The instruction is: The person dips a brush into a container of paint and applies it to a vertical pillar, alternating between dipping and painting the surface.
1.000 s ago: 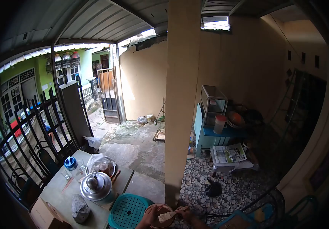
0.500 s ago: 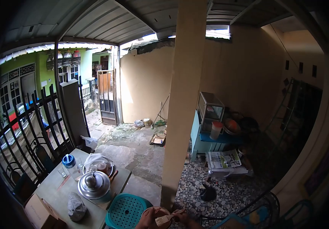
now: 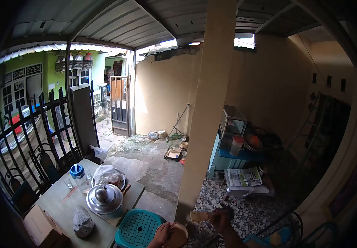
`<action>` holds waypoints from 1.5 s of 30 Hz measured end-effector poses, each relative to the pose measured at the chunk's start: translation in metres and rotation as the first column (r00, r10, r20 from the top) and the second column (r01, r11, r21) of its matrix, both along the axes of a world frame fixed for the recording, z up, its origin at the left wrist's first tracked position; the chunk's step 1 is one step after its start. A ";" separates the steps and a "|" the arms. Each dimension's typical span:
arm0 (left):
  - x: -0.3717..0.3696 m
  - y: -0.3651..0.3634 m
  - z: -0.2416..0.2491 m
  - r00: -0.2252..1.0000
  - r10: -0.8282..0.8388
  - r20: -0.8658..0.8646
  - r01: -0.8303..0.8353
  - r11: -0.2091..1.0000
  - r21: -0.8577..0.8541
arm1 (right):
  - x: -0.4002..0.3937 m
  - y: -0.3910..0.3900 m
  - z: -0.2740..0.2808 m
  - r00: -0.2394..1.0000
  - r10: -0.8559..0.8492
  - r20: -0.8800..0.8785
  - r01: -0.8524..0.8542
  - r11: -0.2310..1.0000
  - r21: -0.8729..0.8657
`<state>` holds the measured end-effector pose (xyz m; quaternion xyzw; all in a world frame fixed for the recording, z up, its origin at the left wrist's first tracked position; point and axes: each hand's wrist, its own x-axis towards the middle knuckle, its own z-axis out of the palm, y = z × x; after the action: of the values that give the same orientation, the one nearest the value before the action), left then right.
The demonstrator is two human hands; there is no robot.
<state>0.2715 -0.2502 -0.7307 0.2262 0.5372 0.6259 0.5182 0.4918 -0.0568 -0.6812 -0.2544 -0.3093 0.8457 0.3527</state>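
Note:
Low in the view, my left hand (image 3: 164, 234) is closed on the rim of a round bowl (image 3: 180, 235) with brownish contents. To its right and slightly higher, my right hand (image 3: 221, 218) is wrapped round the handle of a flat brush (image 3: 200, 216). The pale bristles point left, toward the pillar base, just above the bowl and apart from it. Beside my left hand is a teal perforated stool (image 3: 139, 231).
A table (image 3: 58, 202) at left holds a silver lidded pot (image 3: 104, 199), a blue-lidded jug (image 3: 78, 175) and a wrapped bundle (image 3: 82, 223). A beige pillar (image 3: 205, 111) stands ahead. Newspapers (image 3: 244, 177) lie on a low stand at right.
My right hand has moved right and up with the brush, away from the bowl and my left hand. The camera view has shifted slightly, and the bowl's inside shows more.

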 end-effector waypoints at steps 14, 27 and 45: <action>0.027 0.068 0.046 0.899 0.096 -0.428 -0.034 0.988 0.151 | -0.041 0.206 0.457 0.857 -0.175 -0.485 0.511 0.413 0.754; 0.009 0.150 0.022 0.888 0.125 -0.443 -0.092 0.991 0.097 | -0.098 0.208 0.700 0.514 -0.369 -0.774 0.044 -0.890 0.453; 0.008 0.179 0.015 0.914 0.231 -0.334 -0.177 0.967 0.182 | -0.092 0.185 0.599 0.882 -0.423 -0.209 -0.315 -0.858 0.407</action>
<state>0.2797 -0.0709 -0.7160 0.3150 0.5939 0.6641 0.3272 0.3993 0.1280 -0.0824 0.0800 -0.8932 -0.2403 0.3716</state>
